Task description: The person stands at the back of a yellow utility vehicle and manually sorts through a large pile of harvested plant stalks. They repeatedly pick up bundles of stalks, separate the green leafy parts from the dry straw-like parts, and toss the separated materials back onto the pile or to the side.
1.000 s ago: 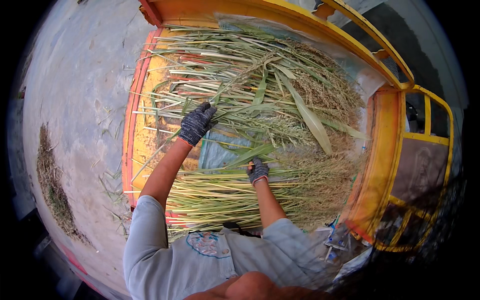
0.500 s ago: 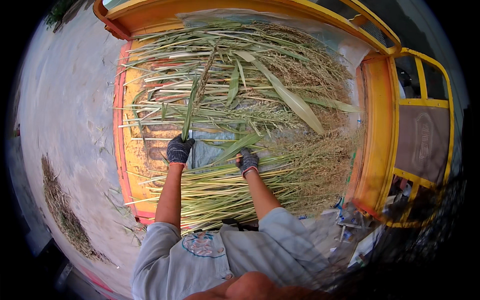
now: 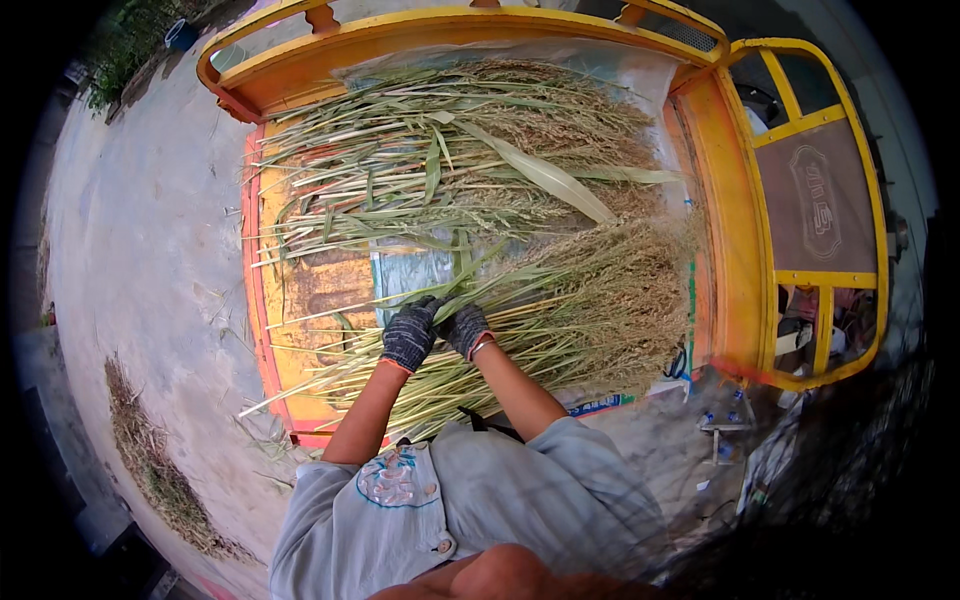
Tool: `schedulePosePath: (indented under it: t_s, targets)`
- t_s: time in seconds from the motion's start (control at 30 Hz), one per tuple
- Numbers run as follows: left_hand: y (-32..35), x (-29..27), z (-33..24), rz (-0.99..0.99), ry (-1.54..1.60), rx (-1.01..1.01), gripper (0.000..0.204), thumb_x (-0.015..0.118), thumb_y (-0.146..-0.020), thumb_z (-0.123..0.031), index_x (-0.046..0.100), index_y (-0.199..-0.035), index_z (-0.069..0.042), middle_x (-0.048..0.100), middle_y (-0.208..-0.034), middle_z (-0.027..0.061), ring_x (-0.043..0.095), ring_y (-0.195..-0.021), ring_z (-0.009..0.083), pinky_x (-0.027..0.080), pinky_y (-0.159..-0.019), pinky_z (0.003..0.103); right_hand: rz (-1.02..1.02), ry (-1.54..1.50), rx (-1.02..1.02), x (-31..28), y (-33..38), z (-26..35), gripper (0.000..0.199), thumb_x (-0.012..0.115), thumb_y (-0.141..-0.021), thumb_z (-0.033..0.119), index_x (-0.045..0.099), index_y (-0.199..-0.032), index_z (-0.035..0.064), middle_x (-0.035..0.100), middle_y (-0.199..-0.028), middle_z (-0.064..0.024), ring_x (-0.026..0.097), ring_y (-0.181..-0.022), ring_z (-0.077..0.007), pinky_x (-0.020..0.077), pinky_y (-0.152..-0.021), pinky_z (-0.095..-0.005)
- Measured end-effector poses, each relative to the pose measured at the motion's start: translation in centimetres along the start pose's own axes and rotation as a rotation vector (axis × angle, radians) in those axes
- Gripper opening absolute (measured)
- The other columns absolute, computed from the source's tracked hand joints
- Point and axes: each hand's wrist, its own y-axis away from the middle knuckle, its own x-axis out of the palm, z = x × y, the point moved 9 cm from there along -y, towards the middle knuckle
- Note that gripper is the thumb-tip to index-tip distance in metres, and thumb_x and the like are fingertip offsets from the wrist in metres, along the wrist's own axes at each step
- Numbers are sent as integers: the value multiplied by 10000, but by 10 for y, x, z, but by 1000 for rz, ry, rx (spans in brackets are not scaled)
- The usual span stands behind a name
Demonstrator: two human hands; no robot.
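My left hand (image 3: pixel 408 336) and my right hand (image 3: pixel 466 329), both in dark grey knit gloves, meet over the near pile of seeded grass stalks (image 3: pixel 500 352). A green stalk with leaves (image 3: pixel 478 281) runs out from between them toward the seed heads on the right. My left fingers are closed on it. My right fingers are closed beside them, at the same stalk; exactly where each fingertip grips is hidden. Beyond lies a far pile of leafy stalks (image 3: pixel 390 165), with one broad pale leaf (image 3: pixel 548 172) across its top.
The stalks lie on a yellow cart bed (image 3: pixel 330 285) with a pale blue sheet (image 3: pixel 408 272) showing between the piles. Yellow rails (image 3: pixel 480 18) edge the far side, and a yellow frame with a brown panel (image 3: pixel 806 200) stands right. Dry plant debris (image 3: pixel 160 460) lies on the ground left.
The upright leafy stalk in my left hand has come down over the near pile. My left hand moved right and nearer, my right hand left, and they now meet. The view has shifted.
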Motion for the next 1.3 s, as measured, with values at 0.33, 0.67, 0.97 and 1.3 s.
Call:
schedulePosePath:
  t_s: [0.33,0.67,0.97,1.3]
  targets:
    - [85,35,-57,171,-284,-303,279,449,-812,-178,535,-1069,-242,558,-921,122,591,-803,306,470,-641,452,77,411,26,48,101,-66,287,488,-806,297,567,-941,57,596,-826,-177,567,-790,-318,457,-695,-390]
    - [139,-19,-8,-114,-17,-435,281,565,-780,-321,608,-873,-59,584,-840,195,572,-800,337,452,-697,437,7,-892,657,-23,135,-66,534,596,-762,70,395,-1256,101,534,-1112,-170,554,-941,-256,458,-760,-341]
    - [151,-91,41,-201,638,-558,179,574,-833,-217,569,-781,-46,509,-565,-3,460,-460,84,367,-408,243,-58,-1039,748,-28,116,-51,233,623,-779,124,601,-1001,58,642,-802,-46,579,-526,-120,439,-452,-234]
    - [159,-51,-20,-203,730,-439,226,628,-793,-212,605,-891,-10,574,-627,19,488,-507,90,410,-459,268,-144,-1200,501,-116,84,70,193,599,-804,207,589,-933,64,595,-702,-8,498,-491,-93,376,-402,-238]
